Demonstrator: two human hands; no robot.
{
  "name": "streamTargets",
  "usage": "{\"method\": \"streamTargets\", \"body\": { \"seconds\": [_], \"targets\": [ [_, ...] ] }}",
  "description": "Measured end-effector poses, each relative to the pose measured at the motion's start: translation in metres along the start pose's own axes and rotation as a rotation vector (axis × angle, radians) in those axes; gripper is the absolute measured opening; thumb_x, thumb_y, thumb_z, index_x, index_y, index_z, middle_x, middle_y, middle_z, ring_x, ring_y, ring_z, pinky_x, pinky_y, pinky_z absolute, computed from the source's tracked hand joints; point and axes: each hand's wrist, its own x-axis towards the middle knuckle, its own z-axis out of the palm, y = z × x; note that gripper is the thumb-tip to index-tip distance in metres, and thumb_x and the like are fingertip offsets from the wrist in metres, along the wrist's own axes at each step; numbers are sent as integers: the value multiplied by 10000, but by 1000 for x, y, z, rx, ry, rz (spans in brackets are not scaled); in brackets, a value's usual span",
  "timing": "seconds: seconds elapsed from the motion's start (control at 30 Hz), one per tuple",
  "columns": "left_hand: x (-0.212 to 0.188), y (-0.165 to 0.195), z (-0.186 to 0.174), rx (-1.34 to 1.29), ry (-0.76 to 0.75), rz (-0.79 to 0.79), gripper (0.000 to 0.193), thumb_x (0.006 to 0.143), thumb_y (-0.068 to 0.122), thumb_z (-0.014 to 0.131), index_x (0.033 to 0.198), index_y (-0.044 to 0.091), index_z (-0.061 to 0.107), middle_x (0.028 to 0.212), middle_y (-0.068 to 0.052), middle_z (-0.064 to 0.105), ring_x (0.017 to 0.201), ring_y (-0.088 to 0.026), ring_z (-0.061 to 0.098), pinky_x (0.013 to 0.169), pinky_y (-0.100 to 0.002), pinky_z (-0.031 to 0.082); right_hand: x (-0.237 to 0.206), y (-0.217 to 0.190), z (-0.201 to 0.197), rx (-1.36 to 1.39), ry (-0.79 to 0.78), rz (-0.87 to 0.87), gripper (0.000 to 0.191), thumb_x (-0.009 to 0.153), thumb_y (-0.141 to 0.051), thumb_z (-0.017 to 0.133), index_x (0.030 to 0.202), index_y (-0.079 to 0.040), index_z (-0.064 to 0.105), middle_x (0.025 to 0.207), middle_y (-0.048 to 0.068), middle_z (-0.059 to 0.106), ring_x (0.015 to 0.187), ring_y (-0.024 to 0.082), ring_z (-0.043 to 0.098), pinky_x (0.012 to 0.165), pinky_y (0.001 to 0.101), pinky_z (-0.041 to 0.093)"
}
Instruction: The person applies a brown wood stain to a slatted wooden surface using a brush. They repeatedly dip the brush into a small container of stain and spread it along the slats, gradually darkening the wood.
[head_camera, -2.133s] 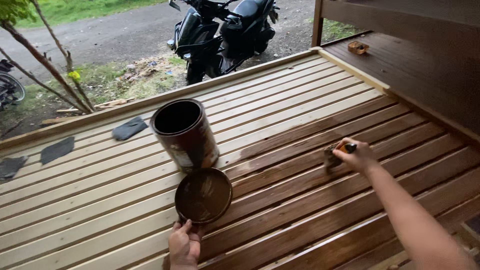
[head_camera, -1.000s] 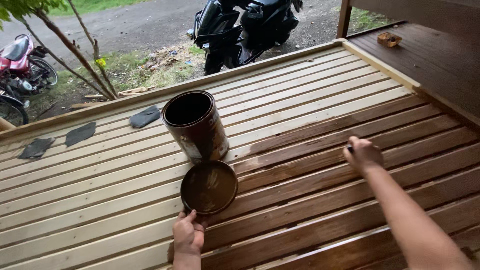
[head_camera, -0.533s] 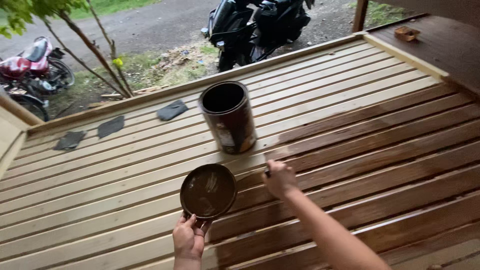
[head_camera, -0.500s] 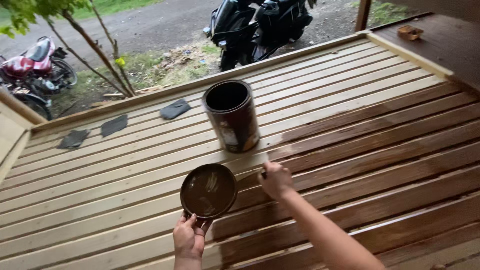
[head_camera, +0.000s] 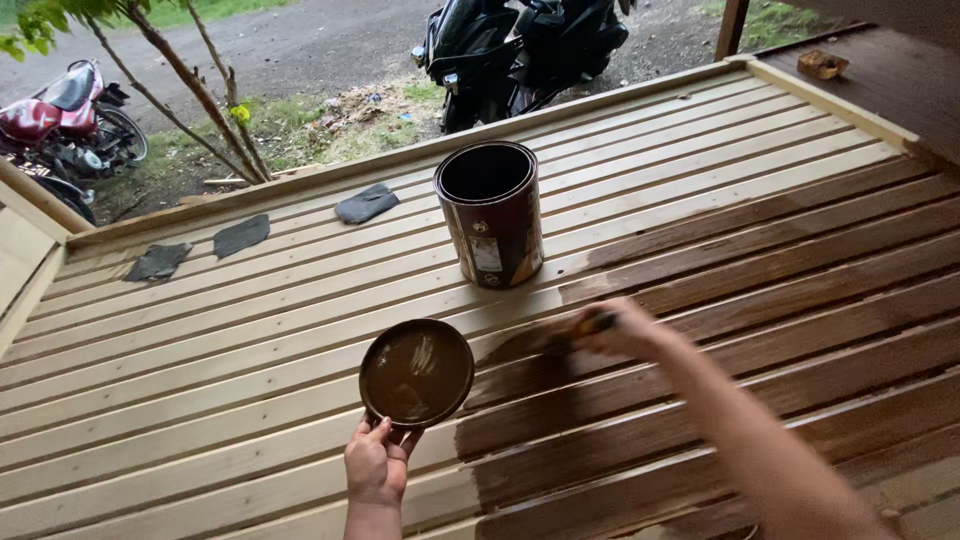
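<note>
The right hand (head_camera: 625, 328) is closed around the handle of a paintbrush (head_camera: 580, 330), which sticks out of the fist toward the person's left; the hand is blurred, so the single fingers cannot be told apart. The brush lies low over the deck (head_camera: 250, 330) with its long axis running roughly along the boards, handle end in the fist and bristle end pointing left, toward the edge of the wet brown stain (head_camera: 560, 420). Whether the bristles touch the wood cannot be told through the blur. The left hand (head_camera: 376, 468) pinches the near rim of a round lid (head_camera: 417, 372), thumb on top and fingers curled beneath, holding it nearly flat with its stain-coated inner side turned up. The lid sits just left of the brush tip, apart from it. Beyond both hands an open paint can (head_camera: 490, 212) stands upright on the pale, unstained boards. The boards to the right are dark brown; those to the left are bare wood. Three dark flat scraps (head_camera: 243, 235) lie near the far edge of the deck, and beyond it stand a black motorbike (head_camera: 520, 50) and a red one (head_camera: 60, 120).
</note>
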Motion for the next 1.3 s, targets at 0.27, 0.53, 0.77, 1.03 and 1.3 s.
{"method": "streamTargets", "body": {
  "seconds": [0.27, 0.53, 0.77, 1.03, 1.3],
  "targets": [
    [2, -4, 12, -11, -18, -19, 472, 997, 4, 316, 1463, -3, 390, 1375, -228, 539, 1192, -366, 601, 977, -593, 552, -37, 22, -113, -451, 347, 185, 224, 828, -131, 818, 1047, -165, 792, 1134, 53, 759, 982, 180, 718, 902, 374, 618],
    [11, 5, 1, -31, 4, -28, 441, 1011, 17, 322, 1442, -15, 412, 1351, -238, 562, 1192, -371, 609, 996, -559, 549, 14, 44, -6, -1121, 706, -431, 320, 1060, -317, 591, 851, -97, 694, 704, 85, 682, 472, 131, 591, 369, 268, 474],
    [28, 22, -26, 32, 0, -10, 432, 1006, 18, 351, 1429, 12, 442, 1357, -192, 566, 1158, -350, 609, 976, -565, 529, 26, -22, 150, -555, 641, -701, 229, 818, -192, 774, 856, 9, 671, 813, 163, 702, 618, 260, 677, 492, 346, 587],
    [38, 21, -13, 41, 1, -19, 453, 1007, 10, 334, 1454, 27, 410, 1386, -197, 540, 1189, -355, 599, 976, -597, 533, 31, -8, 131, -12, 582, -535, 196, 836, -224, 804, 863, -41, 737, 809, 98, 787, 698, 200, 760, 627, 320, 624],
    [29, -40, 69, 68, -6, -93, 468, 1031, 32, 323, 1496, 41, 376, 1407, -203, 521, 1239, -357, 581, 1024, -589, 530, 21, 88, -21, 73, 752, -461, 227, 779, -245, 841, 829, -32, 778, 745, 106, 750, 666, 235, 695, 616, 354, 567]
  ]
}}
